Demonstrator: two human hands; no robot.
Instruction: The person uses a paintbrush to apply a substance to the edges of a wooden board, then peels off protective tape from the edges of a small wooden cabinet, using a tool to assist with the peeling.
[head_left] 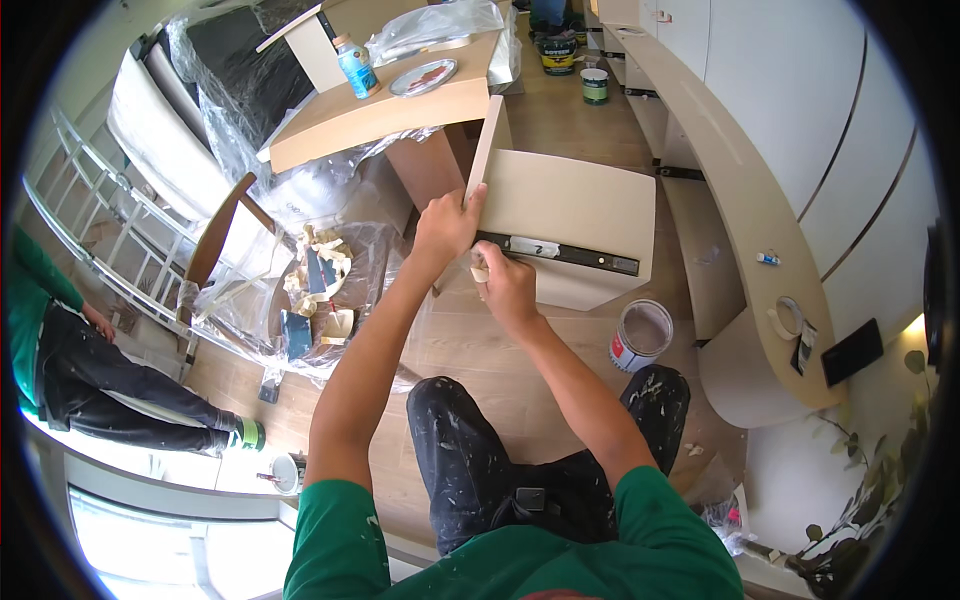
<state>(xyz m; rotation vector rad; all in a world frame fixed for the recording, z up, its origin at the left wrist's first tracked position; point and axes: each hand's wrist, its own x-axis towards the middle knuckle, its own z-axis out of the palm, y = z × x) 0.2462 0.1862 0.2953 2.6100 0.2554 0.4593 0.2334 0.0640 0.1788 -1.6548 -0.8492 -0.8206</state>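
A beige drawer (575, 195) rests on its side before me, a black metal drawer slide (580, 254) along its near face. My left hand (447, 228) closes over the edge of the drawer's front panel (490, 140), thumb stretched along it. Just below, my right hand (508, 288) is closed beside the slide's left end, its fingers pinching a short cream strip of masking tape (480, 270) at the panel's lower corner. Part of that strip is hidden by the fingers.
An open paint can (642, 335) stands right of my knees. To the left, a plastic-covered chair (225, 225) carries crumpled tape scraps (322, 270). A wooden desk (400, 115) holds a bottle (357, 68) and lid (424, 77). A curved counter (740, 180) runs along the right; another person (90, 350) stands left.
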